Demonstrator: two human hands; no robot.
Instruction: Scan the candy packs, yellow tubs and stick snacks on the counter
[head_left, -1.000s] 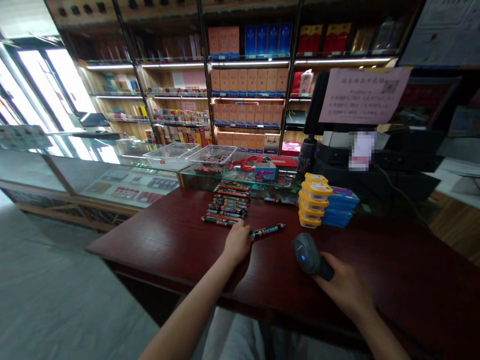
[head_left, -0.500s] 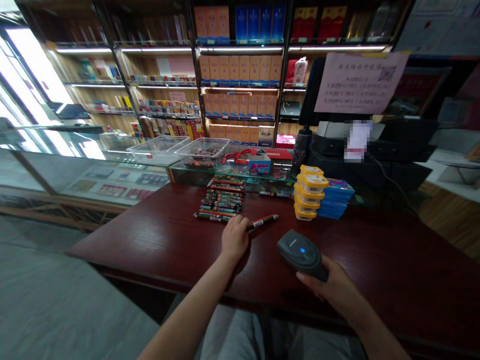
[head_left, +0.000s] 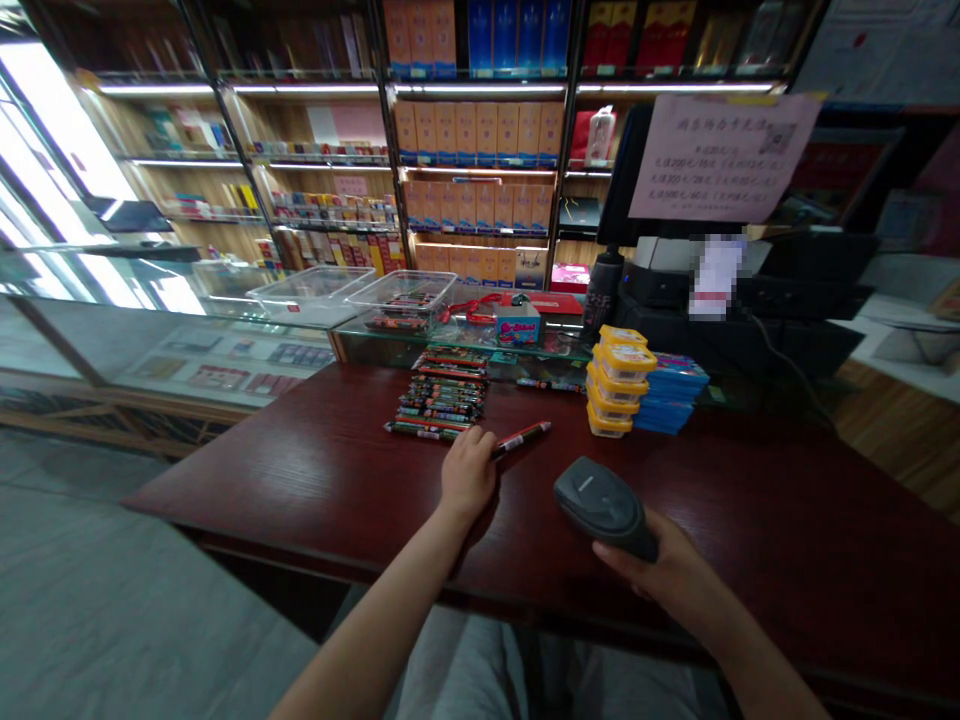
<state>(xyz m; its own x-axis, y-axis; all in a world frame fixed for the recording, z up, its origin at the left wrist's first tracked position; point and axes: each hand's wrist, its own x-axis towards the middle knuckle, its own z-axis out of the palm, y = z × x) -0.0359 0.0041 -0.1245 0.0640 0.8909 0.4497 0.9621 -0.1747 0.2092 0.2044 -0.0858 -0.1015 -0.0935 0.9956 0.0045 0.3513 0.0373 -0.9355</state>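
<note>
My left hand (head_left: 466,476) rests on the dark red counter (head_left: 315,470), closed round one end of a red pen (head_left: 522,438) that points right and away. Just beyond it lies a neat row of several patterned pens (head_left: 441,397). My right hand (head_left: 660,575) grips a black handheld barcode scanner (head_left: 602,503), its head aimed towards the pen.
A stack of yellow-lidded tubs (head_left: 617,392) and a pile of blue packs (head_left: 672,392) stand right of the pens. Behind them sits a till with a paper notice (head_left: 720,155). Clear trays (head_left: 405,292) lie on the glass showcase, with stocked shelves behind.
The pen in my left hand has turned, showing red instead of its patterned side. The scanner has tilted flatter and its blue light has gone out. The view shifted slightly.
</note>
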